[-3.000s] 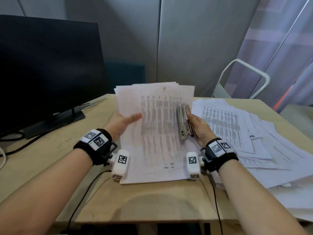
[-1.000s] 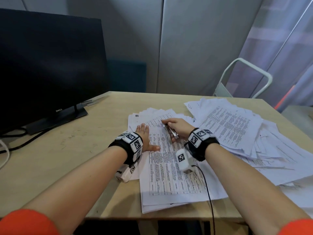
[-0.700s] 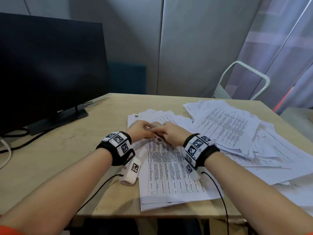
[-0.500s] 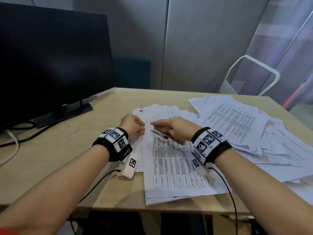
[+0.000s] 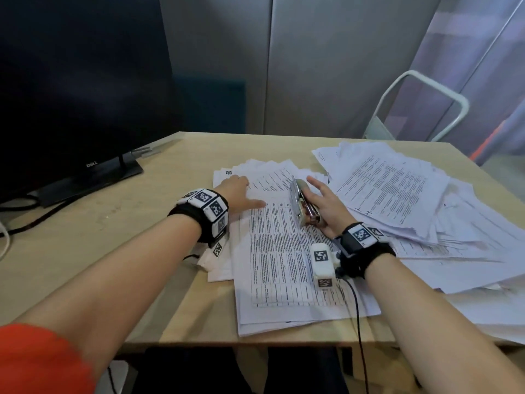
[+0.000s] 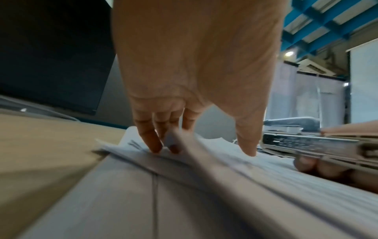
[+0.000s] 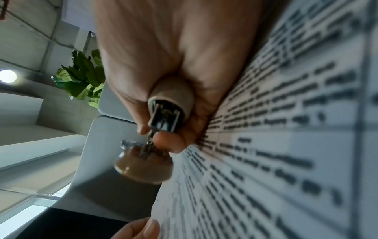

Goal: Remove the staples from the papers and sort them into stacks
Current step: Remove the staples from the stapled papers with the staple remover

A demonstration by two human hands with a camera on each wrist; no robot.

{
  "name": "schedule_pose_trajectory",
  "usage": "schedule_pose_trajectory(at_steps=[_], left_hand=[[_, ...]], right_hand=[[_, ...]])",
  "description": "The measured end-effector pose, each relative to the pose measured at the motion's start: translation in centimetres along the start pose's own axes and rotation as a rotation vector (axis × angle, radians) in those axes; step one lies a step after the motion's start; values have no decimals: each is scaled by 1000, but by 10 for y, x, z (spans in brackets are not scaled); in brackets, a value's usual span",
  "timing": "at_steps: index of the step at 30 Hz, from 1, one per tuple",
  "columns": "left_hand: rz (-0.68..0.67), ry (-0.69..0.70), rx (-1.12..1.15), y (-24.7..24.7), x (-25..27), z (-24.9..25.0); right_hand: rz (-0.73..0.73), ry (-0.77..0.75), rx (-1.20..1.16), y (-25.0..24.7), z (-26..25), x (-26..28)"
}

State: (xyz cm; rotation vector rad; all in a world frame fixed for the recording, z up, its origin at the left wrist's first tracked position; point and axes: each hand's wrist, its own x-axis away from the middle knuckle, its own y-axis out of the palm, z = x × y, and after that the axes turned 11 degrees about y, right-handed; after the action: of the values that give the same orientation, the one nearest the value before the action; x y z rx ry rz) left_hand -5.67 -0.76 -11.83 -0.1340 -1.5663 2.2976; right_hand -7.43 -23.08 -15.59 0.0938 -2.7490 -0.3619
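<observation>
A stack of printed papers (image 5: 284, 260) lies on the table in front of me, its upper sheets fanned out at the far end. My left hand (image 5: 237, 190) rests on the stack's far left corner, fingertips (image 6: 154, 145) pressing the sheets down, and one sheet edge curls up blurred beside them. My right hand (image 5: 324, 206) grips a silver stapler (image 5: 301, 203), turned on its side over the stack's upper right part. In the right wrist view the stapler's rear end (image 7: 169, 111) sits in the palm. I cannot make out a staple.
A big loose pile of papers (image 5: 397, 194) covers the table's right side. A black monitor (image 5: 71, 95) stands at the back left on the wooden table (image 5: 113, 237). A white chair frame (image 5: 420, 109) stands behind the table. A cable (image 5: 358, 322) hangs from my right wrist.
Three seconds ago both hands held the papers upright; they then laid them flat. My right hand has since drawn the stapler right, away from the corner, where the left hand stays.
</observation>
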Motion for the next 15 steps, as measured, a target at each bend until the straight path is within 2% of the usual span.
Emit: schedule_pose_trajectory(at_steps=[2,4,7,9,10,12,15], left_hand=[[6,-80,60,-3,-5,-1],[10,-145,218,-7,-6,-4],[-75,-262,787,-9,4,-10],[-144,-251,1039,-3,21,-10],[-160,-250,1075,1,28,-9],[-109,-239,1123,13,38,-8],[76,-250,1044,17,42,-4]], right_hand=[[5,0,-7,0,0,0],[24,17,-29,-1,0,-2],[8,25,-45,-1,0,-2],[10,22,-43,0,-1,0],[18,25,-43,0,-1,1],[28,32,-33,1,-2,3],[52,38,57,9,-8,11]])
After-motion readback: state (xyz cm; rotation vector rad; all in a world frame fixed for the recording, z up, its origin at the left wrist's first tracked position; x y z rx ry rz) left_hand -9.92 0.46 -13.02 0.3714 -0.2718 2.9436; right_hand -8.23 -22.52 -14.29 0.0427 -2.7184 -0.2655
